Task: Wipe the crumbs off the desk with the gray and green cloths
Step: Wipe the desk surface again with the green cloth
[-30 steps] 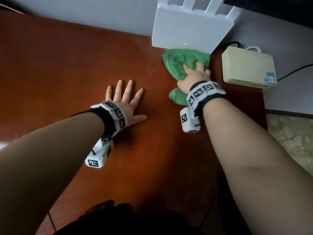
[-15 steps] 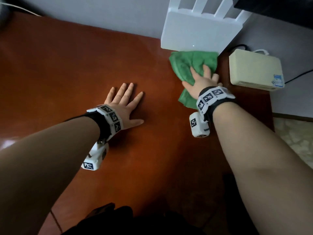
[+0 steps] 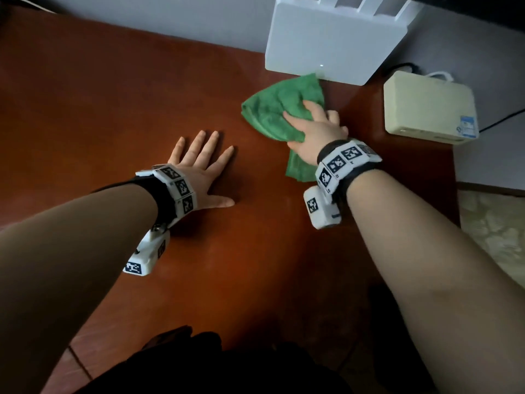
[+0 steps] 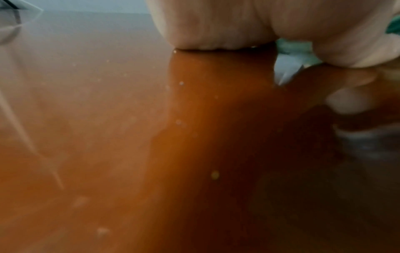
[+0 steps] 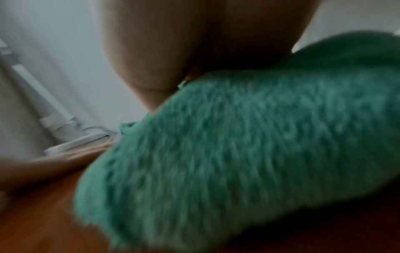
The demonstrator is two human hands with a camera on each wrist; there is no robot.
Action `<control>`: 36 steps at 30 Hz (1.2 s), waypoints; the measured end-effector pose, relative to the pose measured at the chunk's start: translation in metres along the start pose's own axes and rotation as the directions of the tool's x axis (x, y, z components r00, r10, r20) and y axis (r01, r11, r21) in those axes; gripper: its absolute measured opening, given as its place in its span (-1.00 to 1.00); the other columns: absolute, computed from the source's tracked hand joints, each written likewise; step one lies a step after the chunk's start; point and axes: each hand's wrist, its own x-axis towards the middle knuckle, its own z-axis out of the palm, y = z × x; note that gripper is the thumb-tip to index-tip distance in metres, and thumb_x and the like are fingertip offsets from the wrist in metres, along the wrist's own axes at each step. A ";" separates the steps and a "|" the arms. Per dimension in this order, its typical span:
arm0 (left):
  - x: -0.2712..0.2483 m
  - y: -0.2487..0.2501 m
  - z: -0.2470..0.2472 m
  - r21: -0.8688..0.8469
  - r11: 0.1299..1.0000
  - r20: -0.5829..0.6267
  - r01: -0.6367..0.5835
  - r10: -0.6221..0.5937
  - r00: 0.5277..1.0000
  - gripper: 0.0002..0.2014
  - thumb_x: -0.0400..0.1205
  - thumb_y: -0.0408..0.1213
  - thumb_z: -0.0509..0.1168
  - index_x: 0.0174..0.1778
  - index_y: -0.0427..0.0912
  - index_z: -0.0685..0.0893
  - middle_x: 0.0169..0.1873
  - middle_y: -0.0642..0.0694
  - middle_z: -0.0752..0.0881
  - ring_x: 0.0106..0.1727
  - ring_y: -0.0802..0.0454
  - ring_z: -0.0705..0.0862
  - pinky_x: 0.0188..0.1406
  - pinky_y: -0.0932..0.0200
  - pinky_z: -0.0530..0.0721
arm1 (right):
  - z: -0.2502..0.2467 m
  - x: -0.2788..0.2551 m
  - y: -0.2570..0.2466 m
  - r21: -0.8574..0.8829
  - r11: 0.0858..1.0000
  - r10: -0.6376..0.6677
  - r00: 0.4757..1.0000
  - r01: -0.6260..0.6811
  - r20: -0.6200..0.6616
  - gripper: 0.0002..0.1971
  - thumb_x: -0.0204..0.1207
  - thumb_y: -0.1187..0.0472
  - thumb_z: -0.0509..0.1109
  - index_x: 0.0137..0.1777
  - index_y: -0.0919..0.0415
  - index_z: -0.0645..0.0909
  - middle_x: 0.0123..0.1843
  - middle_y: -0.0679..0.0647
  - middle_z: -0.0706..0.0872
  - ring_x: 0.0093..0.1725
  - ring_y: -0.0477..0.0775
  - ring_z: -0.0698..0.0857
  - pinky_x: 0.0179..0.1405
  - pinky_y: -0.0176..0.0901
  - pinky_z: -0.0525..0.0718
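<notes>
Pressing a bunched green cloth (image 3: 279,109) onto a reddish-brown desk (image 3: 113,95), a person's right hand (image 3: 315,132) works in the upper right of the head view, its fingers laid over the cloth's top with the thumb down its near side; whether they curl round a fold cannot be told. The cloth's far corner touches the front edge of a white router (image 3: 329,44) at the top of the frame. The right wrist view shows its deep, fluffy pile (image 5: 249,145), blurred. By the look of it the cloth is light, soft and limp; it should fold and drag under the palm rather than slide stiffly, so flat pressure over its bunched middle would likely serve best, and a loose corner could snag at the router. The left hand (image 3: 199,169) lies flat at centre frame, fingers straight and slightly spread, holding nothing. The gray cloth is not in view. The desk looks smooth and glossy; pale specks, probably crumbs (image 4: 180,83), dot it in the left wrist view. A cream box (image 3: 426,106) with a cable sits just right of the router, near the desk's right edge. Behind runs a pale wall (image 3: 170,21); patterned flooring (image 3: 494,228) shows at right.
</notes>
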 end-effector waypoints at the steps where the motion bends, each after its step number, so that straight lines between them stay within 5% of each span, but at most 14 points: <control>1: 0.000 0.000 0.000 0.002 1.000 0.000 -0.003 0.003 1.000 0.01 0.44 0.46 0.03 0.55 0.11 -0.48 0.55 -0.11 -0.51 0.59 -0.11 -0.47 0.56 -0.20 -0.35 | 0.001 -0.009 0.002 -0.010 0.998 -0.060 0.998 0.060 0.023 -0.45 0.57 -0.05 0.28 0.51 -0.43 0.21 0.67 -0.18 0.00 0.58 0.21 0.09 0.51 0.17 0.17; 6: 0.002 -0.002 0.002 0.005 1.000 -0.013 -0.005 0.005 1.000 0.05 0.41 0.48 0.04 0.56 0.10 -0.47 0.56 -0.12 -0.50 0.60 -0.14 -0.44 0.55 -0.22 -0.32 | -0.004 -0.041 0.031 -0.011 0.972 -0.229 0.958 0.234 0.172 -0.48 0.54 0.07 0.36 0.45 -0.38 0.36 0.65 -0.20 0.12 0.55 0.19 0.16 0.57 0.06 0.21; 9: 0.001 -0.001 0.000 0.017 1.000 0.009 -0.012 0.011 1.000 0.05 0.41 0.49 0.03 0.55 0.09 -0.50 0.55 -0.12 -0.52 0.59 -0.14 -0.46 0.54 -0.22 -0.34 | -0.009 -0.023 0.033 0.086 0.996 0.002 1.000 0.000 -0.023 -0.48 0.57 0.05 0.31 0.50 -0.33 0.32 0.66 -0.14 0.10 0.54 0.24 0.18 0.56 0.10 0.24; 12: 0.002 -0.002 -0.001 0.016 1.000 0.019 -0.006 0.006 1.000 0.06 0.41 0.49 0.04 0.54 0.09 -0.50 0.55 -0.12 -0.52 0.59 -0.14 -0.47 0.55 -0.22 -0.34 | 0.001 -0.012 0.012 0.096 0.987 0.134 0.990 -0.130 -0.039 -0.48 0.59 -0.01 0.27 0.51 -0.38 0.25 0.68 -0.17 0.01 0.56 0.20 0.14 0.52 0.14 0.22; 16: 0.002 -0.001 -0.001 -0.002 1.000 -0.007 -0.016 0.015 1.000 0.06 0.41 0.48 0.08 0.57 0.10 -0.45 0.57 -0.12 -0.49 0.60 -0.13 -0.45 0.56 -0.23 -0.32 | 0.013 -0.052 0.007 0.020 0.997 -0.082 0.995 0.081 0.053 -0.46 0.55 0.04 0.35 0.45 -0.43 0.32 0.65 -0.22 0.06 0.57 0.15 0.11 0.53 0.15 0.24; 18: 0.002 -0.002 0.000 -0.008 1.000 -0.010 -0.014 0.014 1.000 0.05 0.41 0.47 0.08 0.57 0.11 -0.44 0.57 -0.11 -0.48 0.60 -0.13 -0.45 0.56 -0.22 -0.32 | 0.013 -0.077 0.018 -0.019 0.970 -0.237 0.958 0.243 0.159 -0.47 0.54 0.08 0.35 0.44 -0.41 0.36 0.64 -0.22 0.09 0.55 0.12 0.13 0.53 0.10 0.27; 20: 0.001 -0.001 0.000 0.000 1.000 -0.008 -0.014 0.014 1.000 0.05 0.41 0.47 0.07 0.57 0.11 -0.45 0.56 -0.10 -0.49 0.60 -0.12 -0.45 0.56 -0.22 -0.32 | 0.004 -0.086 0.034 -0.020 0.963 -0.259 0.938 0.270 0.231 -0.48 0.57 0.14 0.32 0.46 -0.34 0.37 0.63 -0.18 0.13 0.53 0.14 0.17 0.54 0.00 0.25; 23: 0.001 -0.001 0.000 0.015 1.000 0.000 -0.008 0.008 1.000 0.04 0.42 0.48 0.05 0.55 0.12 -0.47 0.56 -0.09 -0.51 0.59 -0.10 -0.46 0.56 -0.20 -0.33 | -0.004 -0.076 0.065 0.042 0.997 0.062 0.998 -0.063 0.021 -0.49 0.60 0.13 0.28 0.52 -0.25 0.33 0.65 -0.07 0.11 0.52 0.26 0.19 0.54 0.01 0.22; 25: 0.001 -0.002 0.001 0.006 1.000 -0.001 -0.005 0.005 1.000 0.04 0.42 0.48 0.05 0.55 0.12 -0.47 0.55 -0.09 -0.51 0.59 -0.10 -0.46 0.57 -0.20 -0.32 | 0.004 -0.072 0.075 0.093 0.943 0.322 0.946 -0.318 -0.031 -0.49 0.63 0.03 0.21 0.57 -0.25 0.23 0.67 -0.06 0.01 0.53 0.29 0.16 0.53 0.11 0.28; 27: 0.001 -0.002 0.002 0.003 1.000 -0.008 -0.010 0.010 1.000 0.04 0.41 0.48 0.06 0.56 0.13 -0.46 0.56 -0.08 -0.51 0.59 -0.10 -0.46 0.57 -0.21 -0.32 | 0.017 -0.077 0.069 0.043 0.912 0.407 0.913 -0.407 0.020 -0.47 0.64 -0.03 0.16 0.58 -0.28 0.14 0.67 -0.04 -0.03 0.53 0.28 0.15 0.49 0.20 0.31; 32: 0.002 -0.002 0.003 -0.009 1.000 -0.029 -0.019 0.018 0.999 0.04 0.41 0.48 0.07 0.56 0.14 -0.45 0.57 -0.08 -0.49 0.60 -0.10 -0.44 0.57 -0.21 -0.31 | 0.034 -0.131 0.035 -0.044 0.992 0.121 0.981 -0.115 0.152 -0.42 0.63 0.02 0.19 0.60 -0.25 0.09 0.63 0.03 -0.01 0.55 0.25 0.11 0.51 0.17 0.30; 34: 0.003 -0.003 0.004 -0.006 1.000 -0.044 -0.020 0.020 0.999 0.04 0.41 0.48 0.07 0.57 0.14 -0.43 0.57 -0.08 -0.48 0.60 -0.11 -0.43 0.57 -0.22 -0.30 | 0.030 -0.143 0.029 -0.027 1.000 0.009 0.965 -0.002 0.262 -0.45 0.62 0.05 0.23 0.59 -0.17 0.20 0.59 0.04 0.07 0.55 0.24 0.14 0.52 0.08 0.29; 36: 0.004 -0.003 0.004 0.003 1.000 -0.043 -0.017 0.017 0.999 0.05 0.41 0.48 0.08 0.57 0.13 -0.44 0.57 -0.09 -0.48 0.60 -0.11 -0.43 0.58 -0.22 -0.29 | 0.020 -0.133 0.031 0.022 0.999 0.018 0.968 -0.024 0.252 -0.48 0.62 0.07 0.24 0.57 -0.11 0.27 0.59 0.04 0.12 0.54 0.24 0.19 0.54 0.02 0.27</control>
